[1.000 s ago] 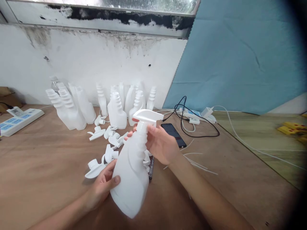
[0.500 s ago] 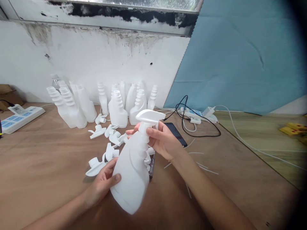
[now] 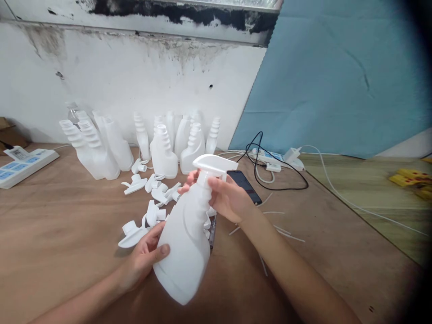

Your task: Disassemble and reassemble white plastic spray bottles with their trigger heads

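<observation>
A white plastic spray bottle (image 3: 184, 252) is held tilted above the table, its neck leaning to the upper right. My left hand (image 3: 148, 254) grips the lower body from the left, with the thumb on the near face. On the bottle's neck sits a white trigger spray head (image 3: 216, 164), its nozzle pointing right. My right hand (image 3: 227, 198) closes around the collar under that head, thumb in front and fingers partly hidden behind. Several loose trigger spray heads (image 3: 131, 235) lie on the table just beyond my left hand, some hidden behind the bottle.
Several white bottles without heads (image 3: 164, 155) stand along the wall. A phone (image 3: 245, 186), a black cable (image 3: 286, 191), and thin white tubes (image 3: 288, 235) lie to the right. Power strips (image 3: 29, 167) sit at both sides of the wooden table (image 3: 67, 234).
The spray head has turned slightly on the bottle, its nozzle reaching farther right. My right fingers have shifted around the collar, while my left hand keeps its hold. The view has moved a little.
</observation>
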Tool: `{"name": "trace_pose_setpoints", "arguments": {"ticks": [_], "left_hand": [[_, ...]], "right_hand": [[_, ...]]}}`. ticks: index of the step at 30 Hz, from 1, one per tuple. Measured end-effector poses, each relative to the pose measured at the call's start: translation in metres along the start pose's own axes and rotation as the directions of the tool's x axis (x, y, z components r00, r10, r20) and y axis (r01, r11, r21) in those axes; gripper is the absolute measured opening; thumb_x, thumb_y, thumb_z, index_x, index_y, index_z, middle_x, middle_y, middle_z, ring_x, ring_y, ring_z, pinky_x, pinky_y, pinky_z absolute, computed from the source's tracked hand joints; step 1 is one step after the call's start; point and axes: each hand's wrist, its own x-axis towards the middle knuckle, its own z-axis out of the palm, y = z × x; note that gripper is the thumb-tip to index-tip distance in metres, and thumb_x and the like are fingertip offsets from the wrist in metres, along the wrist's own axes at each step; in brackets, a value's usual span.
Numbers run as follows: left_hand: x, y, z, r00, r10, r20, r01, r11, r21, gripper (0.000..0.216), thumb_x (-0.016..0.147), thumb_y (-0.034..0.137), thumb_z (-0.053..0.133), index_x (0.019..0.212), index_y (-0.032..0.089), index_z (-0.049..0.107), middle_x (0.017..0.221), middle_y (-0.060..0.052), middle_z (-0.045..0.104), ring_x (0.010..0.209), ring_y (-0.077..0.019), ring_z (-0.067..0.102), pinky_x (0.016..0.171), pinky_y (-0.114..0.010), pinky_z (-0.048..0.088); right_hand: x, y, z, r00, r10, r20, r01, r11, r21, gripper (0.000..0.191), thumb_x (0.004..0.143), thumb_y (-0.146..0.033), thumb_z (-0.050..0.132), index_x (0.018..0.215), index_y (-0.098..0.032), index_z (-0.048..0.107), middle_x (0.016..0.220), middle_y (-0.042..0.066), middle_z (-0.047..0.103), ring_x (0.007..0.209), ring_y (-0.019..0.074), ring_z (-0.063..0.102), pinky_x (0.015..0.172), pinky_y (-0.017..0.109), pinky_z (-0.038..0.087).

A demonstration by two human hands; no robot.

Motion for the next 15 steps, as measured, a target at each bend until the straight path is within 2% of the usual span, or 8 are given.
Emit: {"name": "trace_pose_setpoints", "arguments": {"ticks": [3, 7, 13, 15], "left_hand": [[-0.001, 0.000, 0.001, 1.000, -0.001, -0.005, 0.001, 1.000, 0.009, 0.056, 0.082, 0.034, 0.065, 0.136, 0.026, 0.048, 0.124, -0.011, 0.061, 0.110, -0.0309, 0.058, 0.088, -0.038, 0.048], [-0.003, -0.001, 0.000, 1.000, 0.006, -0.003, -0.006, 0.997, 0.072, 0.057, 0.083, 0.039, 0.064, 0.136, 0.024, 0.049, 0.126, -0.013, 0.060, 0.113, -0.0327, 0.056, 0.087, -0.037, 0.049], [-0.008, -0.002, 0.002, 0.986, 0.118, -0.115, -0.082, 0.956, 0.283, 0.050, 0.085, 0.037, 0.062, 0.132, 0.023, 0.054, 0.131, -0.010, 0.057, 0.120, -0.0310, 0.050, 0.093, -0.034, 0.046], [-0.010, -0.001, 0.007, 0.987, 0.102, -0.127, -0.065, 0.961, 0.268, 0.048, 0.084, 0.037, 0.063, 0.130, 0.023, 0.057, 0.127, -0.009, 0.061, 0.117, -0.0301, 0.053, 0.092, -0.033, 0.046]], "right_hand": [[-0.001, -0.001, 0.002, 0.999, -0.014, 0.038, 0.013, 0.999, 0.034, 0.036, 0.079, -0.041, 0.067, 0.105, -0.016, 0.068, 0.115, 0.012, 0.067, 0.112, 0.0309, 0.061, 0.092, 0.045, 0.049], [-0.004, -0.002, 0.007, 0.998, -0.051, -0.041, 0.051, 0.999, -0.012, 0.025, 0.082, -0.035, 0.068, 0.096, -0.015, 0.070, 0.102, 0.011, 0.072, 0.111, 0.0299, 0.062, 0.099, 0.048, 0.046], [-0.008, -0.002, 0.019, 0.980, -0.095, -0.176, 0.073, 0.989, -0.129, 0.026, 0.078, -0.038, 0.072, 0.092, -0.015, 0.070, 0.098, 0.012, 0.073, 0.106, 0.0287, 0.065, 0.088, 0.041, 0.053], [-0.008, 0.000, 0.020, 0.969, -0.112, -0.221, 0.081, 0.986, -0.145, 0.026, 0.080, -0.039, 0.070, 0.091, -0.016, 0.069, 0.096, 0.012, 0.073, 0.102, 0.0283, 0.066, 0.081, 0.039, 0.054]]}}
